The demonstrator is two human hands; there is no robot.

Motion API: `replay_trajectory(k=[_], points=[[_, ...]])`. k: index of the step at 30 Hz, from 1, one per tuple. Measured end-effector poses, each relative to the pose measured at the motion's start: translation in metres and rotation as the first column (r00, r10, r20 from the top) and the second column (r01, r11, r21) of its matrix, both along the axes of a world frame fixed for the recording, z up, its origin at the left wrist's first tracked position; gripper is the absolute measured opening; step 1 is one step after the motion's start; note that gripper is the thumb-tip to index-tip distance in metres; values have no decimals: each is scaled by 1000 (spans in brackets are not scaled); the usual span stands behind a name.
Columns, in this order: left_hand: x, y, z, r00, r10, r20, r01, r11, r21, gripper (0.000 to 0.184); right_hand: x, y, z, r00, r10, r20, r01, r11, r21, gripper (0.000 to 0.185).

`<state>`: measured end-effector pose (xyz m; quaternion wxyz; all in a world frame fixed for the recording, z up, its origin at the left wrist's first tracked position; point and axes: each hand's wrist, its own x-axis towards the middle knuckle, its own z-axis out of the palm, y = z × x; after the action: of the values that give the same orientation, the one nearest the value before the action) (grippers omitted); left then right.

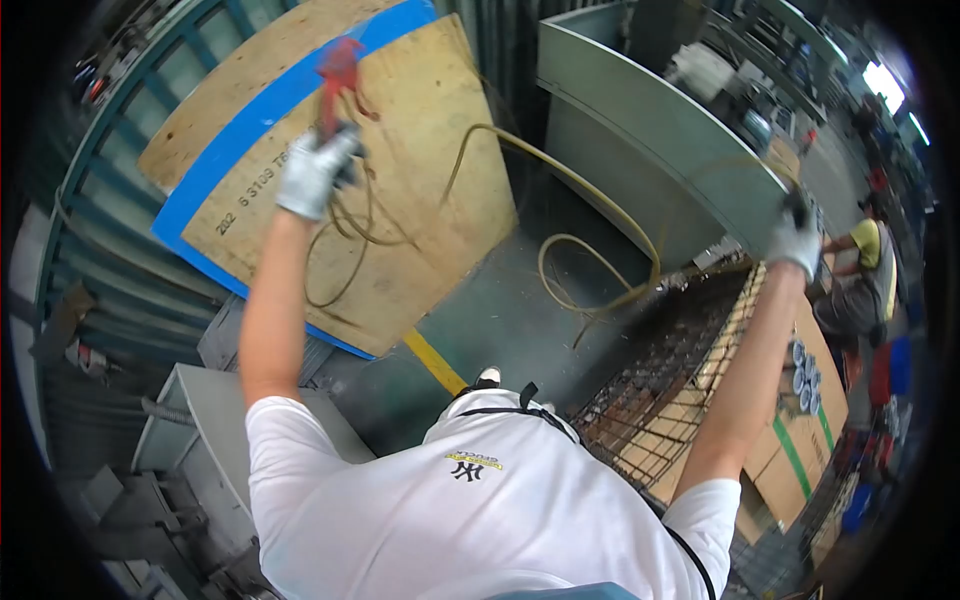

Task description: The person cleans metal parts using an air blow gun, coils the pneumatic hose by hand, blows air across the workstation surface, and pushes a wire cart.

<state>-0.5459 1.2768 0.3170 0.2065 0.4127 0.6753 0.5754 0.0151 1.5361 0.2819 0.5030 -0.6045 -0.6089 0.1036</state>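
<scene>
My left hand (318, 175), in a white glove with dark fingertips, is closed around a blurred red tool (342, 75) that points away from me. It is held over a large wooden board (400, 150) with a blue band and stencilled black marks. Thin brown hose (365, 235) dangles in loops below this hand. My right hand (795, 245), gloved the same way, is stretched far to the right, near the end of a grey-green metal panel (640, 150). Motion smears its fingers, so I cannot make out what they hold.
A tan hose (560, 165) curves over the floor, which has a yellow line (433, 362). To the right stands a wire mesh cage (665, 375) beside cardboard (790, 455) bearing several grey cylindrical parts (803, 378). A co-worker (865, 265) is at far right. A grey cabinet (225, 440) stands left.
</scene>
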Motion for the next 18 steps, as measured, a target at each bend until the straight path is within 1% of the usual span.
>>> replay_trajectory(k=[1, 2, 3, 4, 5, 6, 7, 8, 9, 10, 11, 12, 13, 14, 15, 17, 18], points=[[20, 12, -25, 998, -56, 20, 57, 998, -35, 29, -31, -15, 19, 996, 42, -84, -43, 999, -7, 28], [40, 24, -48, 987, -128, 92, 135, 988, -74, 30, -37, 0, 19, 520, 458, -721, -453, 864, 222, 25], [56, 36, -74, 962, -197, 187, 215, 973, -79, 33, -43, 14, 19, -348, 395, -850, -443, 730, 521, 24], [74, 46, -96, 930, -226, 291, 258, 963, -74, 34, -68, -20, 45, -460, 354, -814, -456, 693, 559, 22], [91, 58, -117, 893, -252, 373, 292, 955, -56, 34, -79, -25, 49, -453, 429, -781, -503, 600, 622, 21], [108, 65, -130, 841, -286, 458, 335, 942, -26, 32, -92, -40, 60, -476, 421, -772, -511, 582, 633, 21], [124, 73, -140, 801, -282, 528, 342, 940, -17, 34, -104, -56, 70, -498, 412, -764, -521, 562, 642, 22], [140, 76, -143, 772, -305, 558, 356, 934, 18, 34, -109, -65, 73, -492, 399, -774, -538, 559, 631, 24], [150, 83, -152, 708, -321, 629, 365, 929, 63, 34, -113, -73, 76, -486, 383, -785, -556, 558, 616, 26], [162, 88, -153, 627, -320, 710, 348, 931, 113, 32, -117, -86, 79, -489, 360, -795, -570, 558, 603, 30], [170, 92, -154, 538, -319, 780, 325, 933, 157, 31, -121, -97, 79, -480, 368, -796, -569, 560, 602, 30], [172, 102, -163, 533, -329, 779, 334, 928, 164, 31, -123, -107, 78, -478, 347, -807, -596, 547, 588, 32], [172, 116, -178, 516, -324, 793, 291, 937, 194, 26, -122, -113, 77, -474, 327, -818, -620, 536, 573, 34], [176, 125, -183, 496, -322, 807, 249, 943, 222, 22, -116, -112, 71, -438, 336, -834, -613, 567, 550, 32], [175, 130, -188, 488, -336, 806, 267, 936, 228, 22, -105, -108, 65, -430, 350, -833, -603, 576, 553, 32], [165, 136, -187, 527, -403, 748, 249, 915, 318, 17, -67, -90, 51, -338, 333, -880, -488, 738, 466, 29], [155, 131, -176, 622, -386, 682, 303, 921, 245, 16, -38, -70, 38, -280, 307, -909, -399, 824, 402, 25]])
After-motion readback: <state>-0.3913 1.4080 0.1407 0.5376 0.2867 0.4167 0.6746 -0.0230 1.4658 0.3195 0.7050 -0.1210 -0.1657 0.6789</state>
